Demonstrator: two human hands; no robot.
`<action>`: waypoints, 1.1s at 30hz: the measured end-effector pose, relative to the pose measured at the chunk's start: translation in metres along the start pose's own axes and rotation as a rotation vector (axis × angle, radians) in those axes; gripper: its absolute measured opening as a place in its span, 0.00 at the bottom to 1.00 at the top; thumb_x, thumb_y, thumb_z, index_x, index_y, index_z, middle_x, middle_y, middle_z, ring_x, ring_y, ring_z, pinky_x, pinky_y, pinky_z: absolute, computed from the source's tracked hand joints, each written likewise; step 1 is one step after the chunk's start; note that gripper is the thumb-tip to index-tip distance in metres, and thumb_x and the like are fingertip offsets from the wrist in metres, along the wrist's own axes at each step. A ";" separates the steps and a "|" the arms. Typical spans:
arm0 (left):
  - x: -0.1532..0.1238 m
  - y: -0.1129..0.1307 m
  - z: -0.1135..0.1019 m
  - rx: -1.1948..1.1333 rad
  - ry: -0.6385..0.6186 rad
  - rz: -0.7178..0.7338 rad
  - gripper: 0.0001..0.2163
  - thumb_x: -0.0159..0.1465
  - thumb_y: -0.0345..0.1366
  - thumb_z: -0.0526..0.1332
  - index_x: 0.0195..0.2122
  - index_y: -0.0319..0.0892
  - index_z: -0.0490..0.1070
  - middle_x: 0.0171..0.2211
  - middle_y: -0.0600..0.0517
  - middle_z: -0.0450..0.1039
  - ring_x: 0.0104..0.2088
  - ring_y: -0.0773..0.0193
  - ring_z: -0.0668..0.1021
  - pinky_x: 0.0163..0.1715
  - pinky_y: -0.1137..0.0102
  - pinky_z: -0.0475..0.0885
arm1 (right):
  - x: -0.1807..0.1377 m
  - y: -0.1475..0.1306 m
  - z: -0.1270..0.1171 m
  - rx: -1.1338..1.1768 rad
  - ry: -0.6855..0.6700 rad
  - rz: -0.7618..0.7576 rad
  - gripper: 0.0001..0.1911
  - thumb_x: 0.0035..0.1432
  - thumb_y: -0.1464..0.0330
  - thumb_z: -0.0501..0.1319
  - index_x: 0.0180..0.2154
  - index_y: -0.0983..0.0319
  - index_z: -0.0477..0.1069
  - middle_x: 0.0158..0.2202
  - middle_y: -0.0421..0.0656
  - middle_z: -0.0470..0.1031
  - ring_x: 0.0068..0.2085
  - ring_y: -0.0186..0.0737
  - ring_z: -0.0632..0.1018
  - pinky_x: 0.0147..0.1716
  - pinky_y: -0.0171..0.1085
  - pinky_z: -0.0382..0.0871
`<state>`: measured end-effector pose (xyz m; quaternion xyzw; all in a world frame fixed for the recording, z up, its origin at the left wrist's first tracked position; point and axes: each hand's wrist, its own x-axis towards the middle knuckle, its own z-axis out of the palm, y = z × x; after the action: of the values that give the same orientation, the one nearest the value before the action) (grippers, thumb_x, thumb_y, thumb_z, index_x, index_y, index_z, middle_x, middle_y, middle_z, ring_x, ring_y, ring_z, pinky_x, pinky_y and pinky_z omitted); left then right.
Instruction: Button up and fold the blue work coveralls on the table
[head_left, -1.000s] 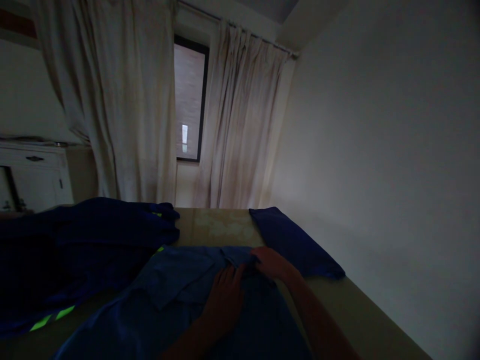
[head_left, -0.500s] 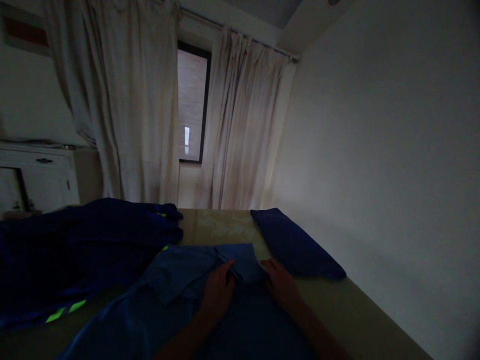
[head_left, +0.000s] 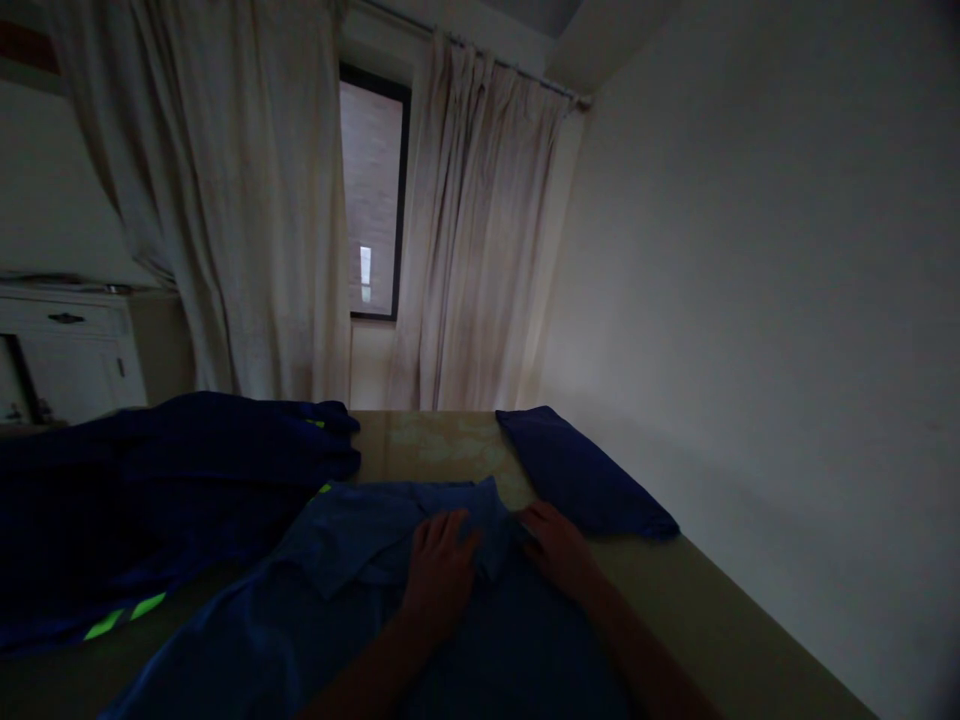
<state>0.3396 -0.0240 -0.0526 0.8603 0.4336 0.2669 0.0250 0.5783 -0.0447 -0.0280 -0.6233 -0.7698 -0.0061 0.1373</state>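
A medium-blue shirt [head_left: 330, 625] lies spread in front of me, with a part folded over across its upper side and a small yellow-green strip at its far left. My left hand [head_left: 441, 565] rests on the folded part, fingers stretched over the cloth and thumb apart. At the shirt's right edge, my right hand [head_left: 556, 548] has its fingers and thumb bent around the fabric. The cloth between the two hands is raised in a small crease. Dim light hides the finer detail at the fingertips.
A heap of dark-blue clothing [head_left: 172, 480] with yellow-green strips lies to the left. A folded dark-blue garment [head_left: 585, 475] is at the right, near the white wall [head_left: 765, 330]. Beneath is a tan patterned surface [head_left: 431, 440]. Curtains [head_left: 262, 220] and a white cabinet [head_left: 82, 350] stand behind.
My left hand has flattened from a pinch onto the cloth. The flap's far corner between my hands has shifted and creased. The view has turned slightly.
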 end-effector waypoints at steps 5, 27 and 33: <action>0.000 -0.004 0.010 -0.070 -0.154 0.055 0.23 0.68 0.26 0.51 0.61 0.48 0.72 0.64 0.48 0.70 0.64 0.53 0.70 0.67 0.50 0.60 | 0.003 -0.006 0.004 -0.033 -0.012 -0.013 0.16 0.71 0.68 0.51 0.47 0.58 0.78 0.45 0.47 0.78 0.49 0.45 0.77 0.50 0.40 0.69; 0.014 -0.174 -0.074 0.342 -0.073 -0.362 0.19 0.69 0.28 0.48 0.49 0.47 0.77 0.54 0.42 0.76 0.57 0.47 0.73 0.61 0.44 0.53 | 0.002 -0.009 0.013 0.080 -0.029 -0.168 0.24 0.64 0.75 0.56 0.59 0.54 0.73 0.60 0.47 0.72 0.61 0.46 0.71 0.62 0.45 0.63; 0.015 -0.198 -0.067 0.286 -0.085 -0.413 0.17 0.71 0.35 0.48 0.54 0.47 0.73 0.55 0.43 0.74 0.58 0.48 0.72 0.60 0.45 0.56 | 0.002 -0.006 0.017 0.199 0.016 -0.150 0.22 0.67 0.73 0.53 0.57 0.55 0.74 0.59 0.47 0.73 0.61 0.44 0.72 0.63 0.43 0.63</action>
<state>0.1691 0.0980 -0.0427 0.7586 0.6322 0.1557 -0.0248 0.5685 -0.0411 -0.0425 -0.5471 -0.8101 0.0549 0.2037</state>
